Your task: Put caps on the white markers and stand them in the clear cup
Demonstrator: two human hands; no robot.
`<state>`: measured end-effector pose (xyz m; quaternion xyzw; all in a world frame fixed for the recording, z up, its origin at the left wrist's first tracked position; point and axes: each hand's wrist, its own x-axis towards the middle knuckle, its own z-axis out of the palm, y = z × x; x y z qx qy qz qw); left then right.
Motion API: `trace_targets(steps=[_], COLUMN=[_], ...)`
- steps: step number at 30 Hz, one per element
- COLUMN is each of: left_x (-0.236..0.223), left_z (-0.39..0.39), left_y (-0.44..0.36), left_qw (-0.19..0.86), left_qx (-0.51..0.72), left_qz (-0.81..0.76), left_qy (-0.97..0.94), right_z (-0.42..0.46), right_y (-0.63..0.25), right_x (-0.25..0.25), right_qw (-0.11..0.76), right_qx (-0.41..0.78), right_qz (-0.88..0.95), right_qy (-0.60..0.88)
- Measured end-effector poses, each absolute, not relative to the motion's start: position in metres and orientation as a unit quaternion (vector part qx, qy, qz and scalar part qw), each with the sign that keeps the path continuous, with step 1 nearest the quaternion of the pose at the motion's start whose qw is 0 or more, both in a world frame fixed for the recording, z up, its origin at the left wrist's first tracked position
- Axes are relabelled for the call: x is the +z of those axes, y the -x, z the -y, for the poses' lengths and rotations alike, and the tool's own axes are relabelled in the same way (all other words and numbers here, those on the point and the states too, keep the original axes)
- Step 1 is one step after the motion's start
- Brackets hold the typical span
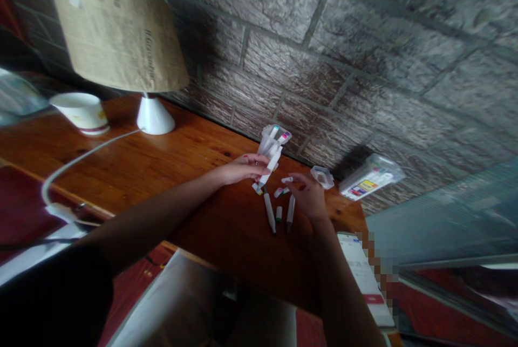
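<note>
My left hand [243,169] is closed around a bundle of white markers [272,147] with coloured caps, held upright above the wooden desk [170,174]. My right hand [309,196] hovers just right of it, fingers pinched on a small white marker cap [287,179]. Below the hands, several loose markers [270,213] and caps lie on the desk.
A clear plastic marker case [371,176] leans against the brick wall, its lid [322,176] beside it. A white lamp base [154,116] with a paper shade, a white bowl [83,112] and a white cable [81,158] stand at left. A phone [364,277] lies at right, an open book [202,309] in front.
</note>
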<state>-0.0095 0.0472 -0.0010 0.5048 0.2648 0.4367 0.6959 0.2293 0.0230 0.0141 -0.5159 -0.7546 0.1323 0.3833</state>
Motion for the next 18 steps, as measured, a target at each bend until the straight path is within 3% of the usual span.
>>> trace_targets(steps=[8,13,18], left_x=[-0.008,-0.008,-0.007], left_z=[-0.05,-0.05,-0.049], left_y=[0.01,0.01,0.01], left_qw=[0.67,0.674,0.668], left_qx=[0.421,0.418,0.417], left_qz=[-0.223,-0.221,-0.212], left_qy=[-0.57,-0.568,-0.578], right_z=[-0.014,-0.008,-0.007], right_y=[-0.221,-0.214,-0.211], right_x=[0.021,0.027,0.028], right_qw=[0.42,0.502,0.525], right_qx=[0.206,0.347,0.467], right_qz=[0.738,0.661,0.582], right_qy=[0.487,0.437,0.409])
